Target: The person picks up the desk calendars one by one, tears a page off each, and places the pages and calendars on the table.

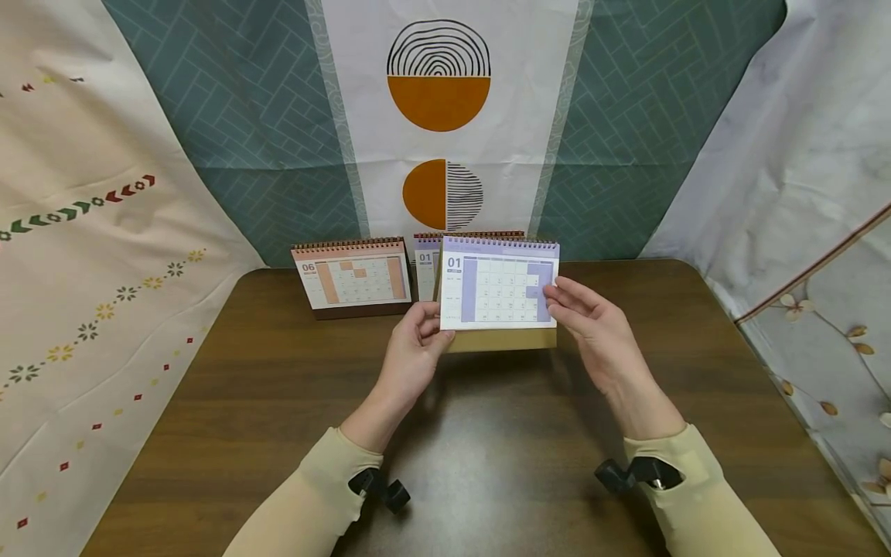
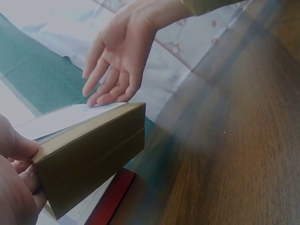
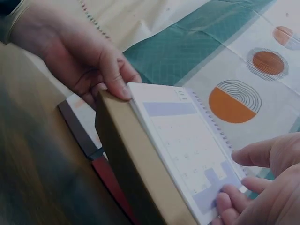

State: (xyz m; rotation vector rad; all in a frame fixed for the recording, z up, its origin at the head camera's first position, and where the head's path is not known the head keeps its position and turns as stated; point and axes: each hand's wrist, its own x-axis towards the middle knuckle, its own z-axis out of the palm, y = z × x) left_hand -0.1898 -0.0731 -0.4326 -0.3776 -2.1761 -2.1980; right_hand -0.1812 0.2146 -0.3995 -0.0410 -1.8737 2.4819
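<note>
Left hand [image 3: 86, 61] grips one end of a gold-based calendar [image 3: 145, 150] | right hand [image 3: 279, 180] at the other, fingertips [image 3: 226, 200] at the page's [image 3: 180, 145] edge | beyond, I spot a red base [image 3: 110, 183] and patterned cloth [image 3: 168, 61]

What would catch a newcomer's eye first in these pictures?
Probably the purple-and-white calendar with a gold base, held up mid-scene by the left hand, the right hand at its right edge. Next, the bold orange half-circles on the cloth behind. Then the peach-topped calendar, standing to the left on the brown table.
</note>
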